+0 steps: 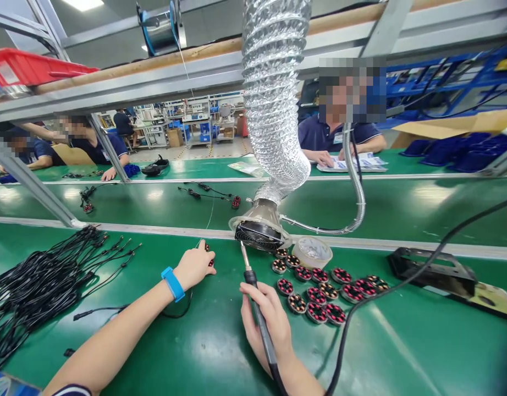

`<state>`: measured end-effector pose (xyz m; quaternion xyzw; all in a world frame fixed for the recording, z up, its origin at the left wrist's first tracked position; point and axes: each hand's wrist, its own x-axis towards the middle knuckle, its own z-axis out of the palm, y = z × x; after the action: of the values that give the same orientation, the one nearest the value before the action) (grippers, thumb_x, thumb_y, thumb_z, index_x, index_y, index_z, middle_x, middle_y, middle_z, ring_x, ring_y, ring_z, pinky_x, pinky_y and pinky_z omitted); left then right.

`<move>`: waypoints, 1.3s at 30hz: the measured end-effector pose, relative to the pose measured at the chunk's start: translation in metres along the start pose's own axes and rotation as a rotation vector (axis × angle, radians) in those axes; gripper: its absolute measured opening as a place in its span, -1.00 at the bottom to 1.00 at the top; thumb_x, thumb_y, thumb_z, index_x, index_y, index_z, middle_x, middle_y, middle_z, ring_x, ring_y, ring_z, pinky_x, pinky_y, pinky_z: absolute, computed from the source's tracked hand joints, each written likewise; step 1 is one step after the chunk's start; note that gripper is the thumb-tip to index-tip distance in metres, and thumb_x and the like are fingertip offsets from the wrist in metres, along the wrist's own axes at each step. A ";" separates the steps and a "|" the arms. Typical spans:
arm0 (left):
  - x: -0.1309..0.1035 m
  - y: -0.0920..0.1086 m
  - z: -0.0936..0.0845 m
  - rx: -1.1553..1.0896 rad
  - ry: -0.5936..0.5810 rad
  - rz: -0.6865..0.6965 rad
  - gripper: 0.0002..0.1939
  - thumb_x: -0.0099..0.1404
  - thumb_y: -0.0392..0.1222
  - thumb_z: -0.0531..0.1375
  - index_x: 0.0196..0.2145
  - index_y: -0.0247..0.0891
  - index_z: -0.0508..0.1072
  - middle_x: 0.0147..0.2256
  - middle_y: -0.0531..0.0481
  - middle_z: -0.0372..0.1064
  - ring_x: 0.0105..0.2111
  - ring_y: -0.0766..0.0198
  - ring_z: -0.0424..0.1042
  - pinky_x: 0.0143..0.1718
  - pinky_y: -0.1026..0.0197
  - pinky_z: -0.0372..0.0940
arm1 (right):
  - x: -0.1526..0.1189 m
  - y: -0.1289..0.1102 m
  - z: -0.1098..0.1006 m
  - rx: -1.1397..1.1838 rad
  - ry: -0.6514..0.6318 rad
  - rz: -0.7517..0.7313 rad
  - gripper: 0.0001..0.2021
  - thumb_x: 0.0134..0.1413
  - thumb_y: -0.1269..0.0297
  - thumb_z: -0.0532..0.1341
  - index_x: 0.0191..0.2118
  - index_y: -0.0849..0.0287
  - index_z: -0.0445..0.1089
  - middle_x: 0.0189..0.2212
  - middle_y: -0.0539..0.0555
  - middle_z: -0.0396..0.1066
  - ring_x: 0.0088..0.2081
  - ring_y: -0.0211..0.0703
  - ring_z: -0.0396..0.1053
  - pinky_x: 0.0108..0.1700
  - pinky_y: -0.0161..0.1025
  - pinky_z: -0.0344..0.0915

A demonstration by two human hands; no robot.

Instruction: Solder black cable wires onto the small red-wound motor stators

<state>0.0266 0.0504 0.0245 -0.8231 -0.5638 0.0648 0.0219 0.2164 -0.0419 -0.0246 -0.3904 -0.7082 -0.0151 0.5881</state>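
Note:
My left hand [196, 265], with a blue band [173, 284] on the wrist, has its fingers closed around a small round wound part [211, 263] on the green bench. A black cable runs from beneath that hand. In my right hand [270, 319] is a soldering iron [259, 319], held like a pen with its tip pointing up and away, just below the fume extractor's black grille [259, 235]. Several round coils with red or copper windings [316, 296] lie on the bench right of the iron.
Many black cables [51, 280] are heaped at the left. A tape roll [312, 252] sits behind the coils, and a black holder [433, 270] stands at the right. The silver duct [276, 93] hangs centrally. Other people work across the bench.

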 end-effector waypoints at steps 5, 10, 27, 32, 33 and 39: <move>0.011 -0.022 0.001 -0.068 -0.087 0.038 -0.57 0.21 0.08 0.32 -0.04 -0.17 0.47 -0.05 -0.22 0.34 -0.23 -0.07 0.53 -0.26 0.05 0.39 | -0.001 0.002 0.000 0.005 -0.023 0.018 -0.60 0.16 0.61 0.15 0.06 0.11 0.37 -0.22 0.13 0.42 -0.22 -0.17 0.49 -0.17 -0.26 0.48; 0.021 -0.041 0.007 -0.131 -0.055 0.073 -0.60 0.22 0.07 0.31 -0.02 -0.08 0.50 -0.08 -0.15 0.35 -0.23 -0.03 0.52 -0.20 0.06 0.37 | -0.001 0.002 -0.001 -0.010 -0.010 0.002 -0.64 0.16 0.61 0.14 0.02 0.14 0.39 -0.22 0.15 0.43 -0.23 -0.18 0.50 -0.20 -0.29 0.47; 0.227 -0.016 -0.014 -0.142 0.088 -0.003 -0.52 0.34 0.06 0.19 0.15 -0.12 0.41 0.03 -0.27 0.31 -0.05 -0.05 0.48 -0.08 0.11 0.32 | -0.015 0.018 0.006 -0.043 -0.070 0.090 -0.65 0.20 0.56 0.13 0.05 0.14 0.41 -0.20 0.17 0.42 -0.25 -0.20 0.51 -0.23 -0.33 0.47; 0.206 -0.034 -0.024 -0.140 0.117 -0.028 -0.39 0.37 0.10 0.13 0.31 -0.09 0.21 0.16 -0.28 0.26 0.04 -0.07 0.43 -0.04 0.11 0.30 | -0.017 0.019 0.008 -0.015 -0.055 0.091 -0.66 0.19 0.56 0.12 0.02 0.13 0.43 -0.21 0.16 0.42 -0.27 -0.20 0.51 -0.23 -0.33 0.47; 0.194 -0.043 -0.028 -0.137 0.114 -0.044 -0.38 0.37 0.13 0.11 0.30 -0.14 0.23 0.14 -0.29 0.30 0.04 -0.08 0.42 -0.05 0.11 0.30 | -0.016 0.018 0.008 -0.007 -0.049 0.085 -0.66 0.19 0.56 0.12 0.02 0.13 0.43 -0.21 0.15 0.42 -0.28 -0.21 0.51 -0.24 -0.33 0.47; 0.092 -0.091 -0.028 -0.110 -0.067 -0.181 -0.21 0.30 0.42 -0.08 -0.38 -0.40 0.57 -0.41 -0.39 0.50 -0.32 -0.12 0.53 -0.33 0.12 0.32 | -0.009 0.012 0.007 0.008 -0.055 0.028 -0.67 0.18 0.57 0.14 0.01 0.14 0.41 -0.22 0.14 0.42 -0.29 -0.22 0.52 -0.24 -0.35 0.47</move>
<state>-0.0211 0.1702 0.0542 -0.7661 -0.6390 0.0589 -0.0364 0.2178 -0.0350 -0.0396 -0.3984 -0.7184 0.0065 0.5702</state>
